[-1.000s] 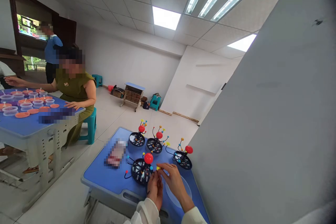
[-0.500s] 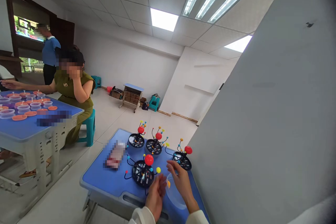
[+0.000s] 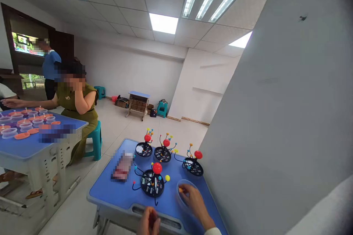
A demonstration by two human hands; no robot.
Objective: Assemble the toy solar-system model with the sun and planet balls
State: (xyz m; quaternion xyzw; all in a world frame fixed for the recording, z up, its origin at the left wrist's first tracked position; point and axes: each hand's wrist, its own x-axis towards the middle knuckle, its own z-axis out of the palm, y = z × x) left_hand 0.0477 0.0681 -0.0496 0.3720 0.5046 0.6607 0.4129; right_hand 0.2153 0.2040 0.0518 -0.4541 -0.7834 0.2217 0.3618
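Note:
My right hand [image 3: 195, 201] reaches into a clear plastic bowl [image 3: 179, 202] at the table's right side, its fingertips closed on a small orange ball [image 3: 180, 190]. Low at the front edge, my left hand [image 3: 149, 222] is curled, and whatever its fingers hold, if anything, is hidden. Nearest to both hands stands a solar system model [image 3: 152, 183] with a round black base, a red ball on top and small coloured balls on curved black arms. One arm, pointing toward me, has a bare end.
Three similar models [image 3: 143, 149] stand along the blue table's [image 3: 121, 198] far side. A blurred-out flat item [image 3: 122, 167] lies left. A grey wall [image 3: 264, 147] rises close on the right. Another person [image 3: 78, 99] sits at a left table with many plastic tubs [image 3: 26, 126].
My right hand has moved down into the bowl and closed on the orange ball. My left hand has drawn back toward the table's front edge, away from the nearest model.

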